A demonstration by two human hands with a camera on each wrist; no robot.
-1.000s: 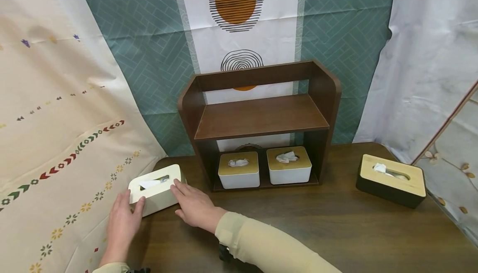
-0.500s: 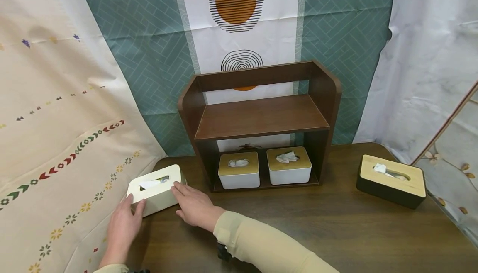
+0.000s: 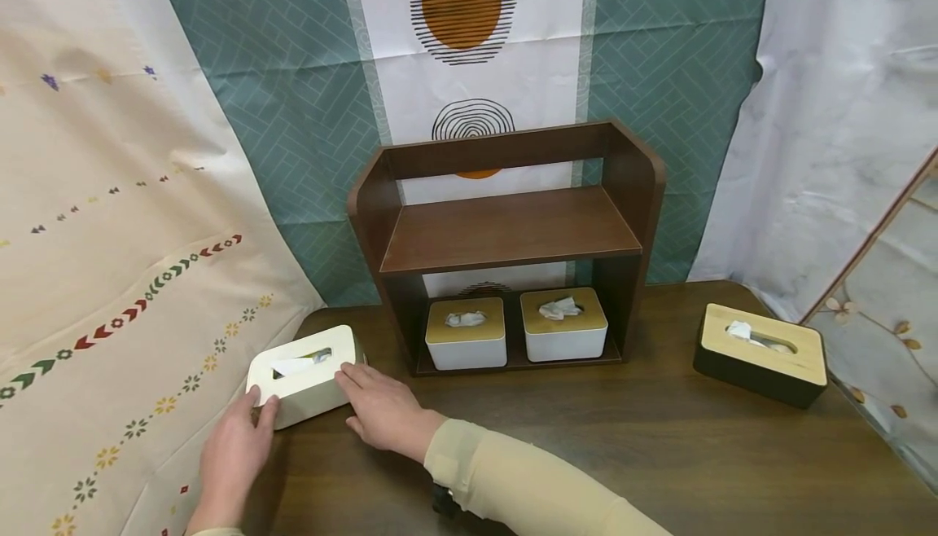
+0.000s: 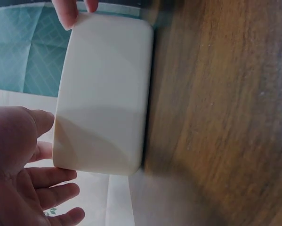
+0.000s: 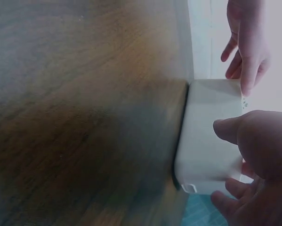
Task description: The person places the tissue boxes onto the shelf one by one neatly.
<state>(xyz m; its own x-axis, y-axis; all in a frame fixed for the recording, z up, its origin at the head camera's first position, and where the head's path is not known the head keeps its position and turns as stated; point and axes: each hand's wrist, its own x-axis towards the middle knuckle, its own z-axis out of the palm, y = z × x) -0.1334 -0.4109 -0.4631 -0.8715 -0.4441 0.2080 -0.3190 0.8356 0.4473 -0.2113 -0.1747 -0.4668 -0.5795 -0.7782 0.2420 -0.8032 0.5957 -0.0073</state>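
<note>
In the head view a white tissue box (image 3: pixel 315 389) lies at the left of the table, a tissue in its slot. My left hand (image 3: pixel 234 459) touches its front left corner, thumb at the front top edge and a finger at the end. My right hand (image 3: pixel 384 410) rests with its fingertips at the right end. In the left wrist view the other fingers of my left hand (image 4: pixel 18 165) are stretched out past the end of the tissue box (image 4: pixel 103 94). The right wrist view has the thumb of my right hand (image 5: pixel 272 155) in front of the box's long side.
A brown two-tier shelf (image 3: pixel 506 230) stands at the back. On its lower level sit a left white tissue box with a wooden lid (image 3: pixel 466 353) and a similar right one (image 3: pixel 566 344). A black wooden-lidded tissue box (image 3: pixel 762 357) lies at the right. Cloths (image 3: pixel 124 235) hang around the table.
The fingers of my left hand have drawn back slightly toward the front corner of the white tissue box, whose left end has shifted a little left. My right hand stays at its right end.
</note>
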